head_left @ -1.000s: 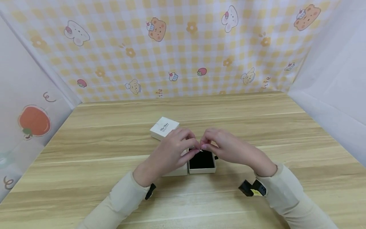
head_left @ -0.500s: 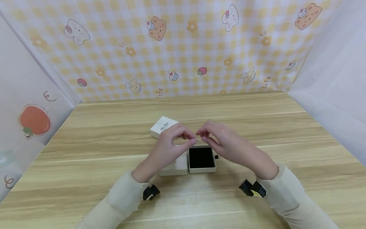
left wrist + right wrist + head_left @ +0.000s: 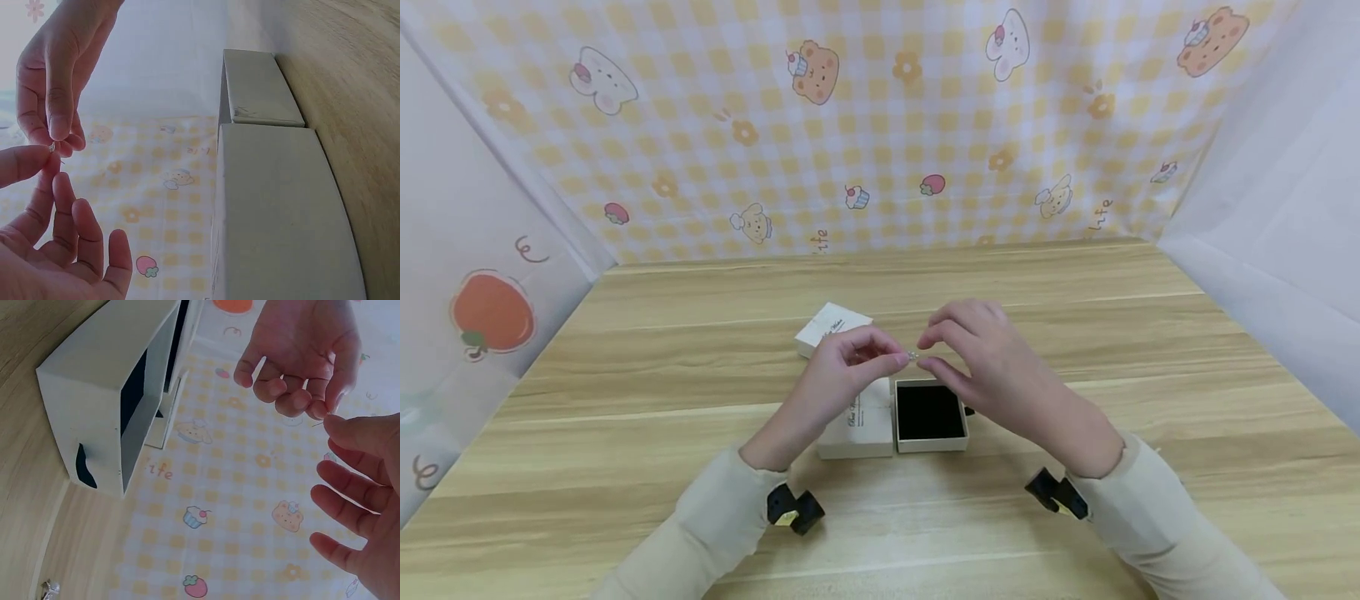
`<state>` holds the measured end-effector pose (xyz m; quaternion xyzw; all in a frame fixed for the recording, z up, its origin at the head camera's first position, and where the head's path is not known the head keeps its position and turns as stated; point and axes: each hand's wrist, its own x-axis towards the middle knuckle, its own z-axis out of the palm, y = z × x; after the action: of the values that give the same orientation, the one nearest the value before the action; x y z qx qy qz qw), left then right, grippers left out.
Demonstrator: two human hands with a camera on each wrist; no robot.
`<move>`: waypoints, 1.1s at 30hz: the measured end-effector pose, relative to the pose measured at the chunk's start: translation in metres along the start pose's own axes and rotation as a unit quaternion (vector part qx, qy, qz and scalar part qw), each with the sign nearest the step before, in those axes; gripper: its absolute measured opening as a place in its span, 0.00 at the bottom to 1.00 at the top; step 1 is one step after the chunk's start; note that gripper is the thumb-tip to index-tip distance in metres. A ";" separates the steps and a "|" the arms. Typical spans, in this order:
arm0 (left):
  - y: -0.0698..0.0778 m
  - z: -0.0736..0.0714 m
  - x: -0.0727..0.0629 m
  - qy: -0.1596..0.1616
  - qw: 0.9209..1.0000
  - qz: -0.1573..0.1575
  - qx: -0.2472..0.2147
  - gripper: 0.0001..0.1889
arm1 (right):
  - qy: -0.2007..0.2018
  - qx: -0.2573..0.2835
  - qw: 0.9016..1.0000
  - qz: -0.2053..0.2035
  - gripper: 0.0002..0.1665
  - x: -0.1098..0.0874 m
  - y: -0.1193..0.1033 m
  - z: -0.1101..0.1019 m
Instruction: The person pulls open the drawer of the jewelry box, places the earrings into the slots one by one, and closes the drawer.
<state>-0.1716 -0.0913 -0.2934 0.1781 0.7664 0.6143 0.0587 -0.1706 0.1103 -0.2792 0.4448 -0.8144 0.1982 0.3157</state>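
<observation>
My left hand (image 3: pixel 835 375) pinches a small shiny earring (image 3: pixel 913 356) between thumb and index finger, its thin pin showing in both wrist views. Close to its right side is my right hand (image 3: pixel 992 375), thumb and index finger apart around a gap in the head view. Below the hands sits a white box drawer (image 3: pixel 932 446) with a black pad inside and a black pull tab (image 3: pixel 85 467) on its side. Directly left of the drawer lies the white box sleeve (image 3: pixel 857 450) with dark print, partly covered by the left hand.
Behind the left hand stands another white printed box (image 3: pixel 831 323), partly hidden. A small silvery piece (image 3: pixel 50 589) lies on the wooden table (image 3: pixel 700 350) in the right wrist view. A checked cloth (image 3: pixel 880 125) hangs along the back.
Both hands have risen up and away from the drawer, uncovering its black pad. The earring has come up in the left hand's pinch, and the right hand's fingers have spread apart.
</observation>
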 end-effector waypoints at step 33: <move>-0.002 0.003 0.001 -0.022 0.997 -0.031 0.063 0.08 | -0.040 -0.026 0.998 -0.031 0.07 -0.002 0.004 0.002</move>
<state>-0.1717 -0.0882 -0.2957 0.1714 0.8075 0.5583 0.0828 -0.1738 0.1127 -0.2820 0.4690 -0.8172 0.1492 0.3000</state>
